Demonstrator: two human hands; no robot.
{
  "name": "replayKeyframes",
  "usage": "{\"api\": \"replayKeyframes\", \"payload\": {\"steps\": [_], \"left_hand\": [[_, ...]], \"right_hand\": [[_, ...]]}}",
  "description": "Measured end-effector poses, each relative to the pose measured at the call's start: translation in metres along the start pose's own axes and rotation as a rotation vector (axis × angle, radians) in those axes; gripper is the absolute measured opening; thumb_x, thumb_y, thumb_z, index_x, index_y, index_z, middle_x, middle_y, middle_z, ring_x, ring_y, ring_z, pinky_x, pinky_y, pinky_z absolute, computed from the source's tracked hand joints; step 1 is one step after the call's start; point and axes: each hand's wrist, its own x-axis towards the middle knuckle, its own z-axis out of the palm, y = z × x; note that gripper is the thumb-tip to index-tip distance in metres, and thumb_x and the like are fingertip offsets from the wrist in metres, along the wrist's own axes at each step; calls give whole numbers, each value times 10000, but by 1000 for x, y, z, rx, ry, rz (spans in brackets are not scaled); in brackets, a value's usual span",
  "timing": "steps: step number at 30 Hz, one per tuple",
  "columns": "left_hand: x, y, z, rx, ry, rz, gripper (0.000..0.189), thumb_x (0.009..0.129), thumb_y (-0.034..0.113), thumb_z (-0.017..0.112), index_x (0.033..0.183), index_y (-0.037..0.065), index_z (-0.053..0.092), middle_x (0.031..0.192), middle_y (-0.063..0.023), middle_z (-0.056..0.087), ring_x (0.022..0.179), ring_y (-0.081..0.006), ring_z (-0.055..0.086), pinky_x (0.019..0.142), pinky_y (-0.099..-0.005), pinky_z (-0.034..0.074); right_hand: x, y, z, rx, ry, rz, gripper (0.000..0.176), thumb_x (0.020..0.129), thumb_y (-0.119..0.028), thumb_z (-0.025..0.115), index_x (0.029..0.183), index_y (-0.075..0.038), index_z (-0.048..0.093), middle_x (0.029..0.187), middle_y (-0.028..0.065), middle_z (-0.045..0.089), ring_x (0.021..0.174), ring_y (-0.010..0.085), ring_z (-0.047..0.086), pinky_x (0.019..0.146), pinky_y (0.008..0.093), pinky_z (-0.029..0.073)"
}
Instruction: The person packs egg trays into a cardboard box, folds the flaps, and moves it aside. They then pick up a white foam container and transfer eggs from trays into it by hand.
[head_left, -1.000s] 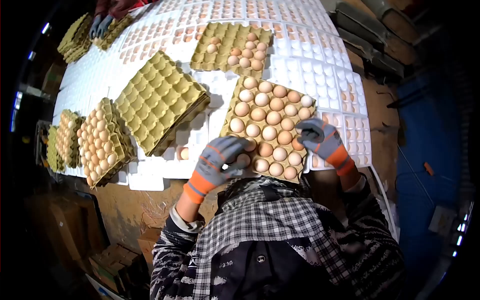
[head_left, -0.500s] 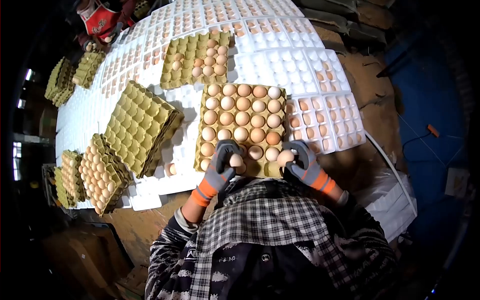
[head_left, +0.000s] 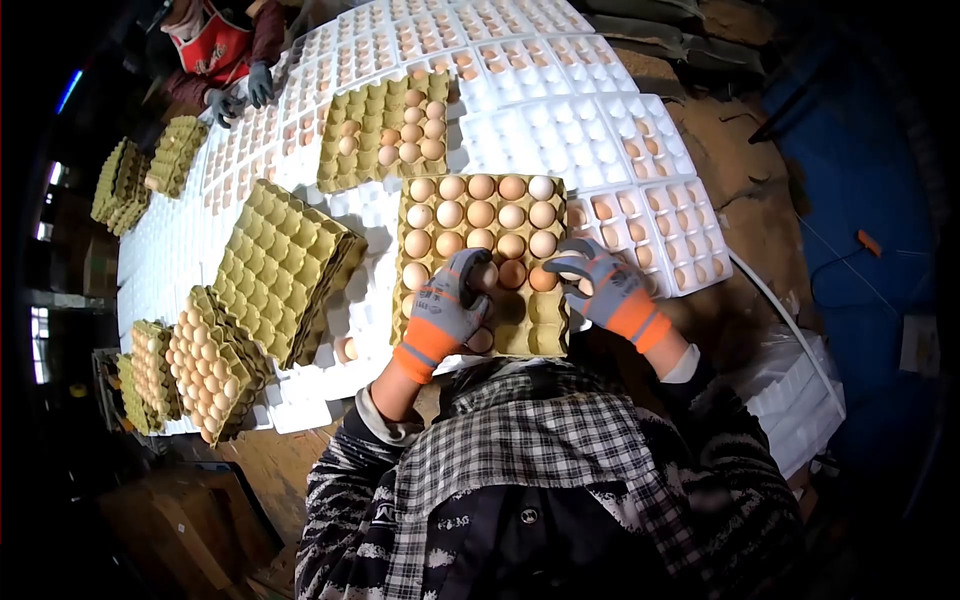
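A pulp egg tray (head_left: 520,330) lies in front of me, its far rows filled with brown and cream eggs. Several cups in its near right part are bare. My left hand (head_left: 452,298), in a grey glove with an orange cuff, is over the tray's left side, fingers curled against an egg (head_left: 485,275). At the right edge my right hand (head_left: 608,290), gloved alike, has its fingers bent around a pale egg, mostly hidden by the glove. Another egg (head_left: 480,341) sits in the nearest row below my left hand.
White plastic trays (head_left: 540,140) cover the table, many holding eggs. A part-filled pulp tray (head_left: 365,120) lies beyond mine. Stacked pulp trays (head_left: 280,260) and a stack topped with eggs (head_left: 203,370) stand at left. Across the table is a person in a red apron (head_left: 215,45).
Both hands have moved forward from the tray's near edge. Two eggs have left the near right cups. The person opposite has shifted, and their gloved hands now show over the white trays.
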Motion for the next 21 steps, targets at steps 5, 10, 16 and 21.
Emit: {"api": "replayKeyframes", "payload": {"steps": [5,10,16,21], "left_hand": [[20,17,20,572,38,250,498,723,135,710,1211,186,626,1347,-117,493,1038,-358,575,797,-409,539],[29,11,24,573,-42,196,527,643,153,783,1153,202,661,1427,-120,419,1121,-385,506,884,-416,521],[57,27,6,-101,155,205,495,674,156,815,1142,115,658,1347,-162,486,1169,-353,543,952,-420,486],[149,66,11,48,199,272,440,688,179,813,1105,144,678,1311,-150,535,1101,-356,588,892,-404,504]], "right_hand": [[25,-33,20,-725,-287,186,534,767,-442,739,1229,-210,609,1337,147,466,1109,286,583,888,438,501],[28,21,-24,40,-63,186,442,749,-361,788,1112,-134,680,1177,111,619,1023,242,631,852,364,521],[82,133,-64,-38,163,374,475,726,-357,791,1112,-101,686,1144,108,645,1026,284,625,911,378,497],[144,171,-46,-542,-150,425,527,789,-402,676,1284,-244,592,1331,84,496,1141,274,578,986,439,459]]}}
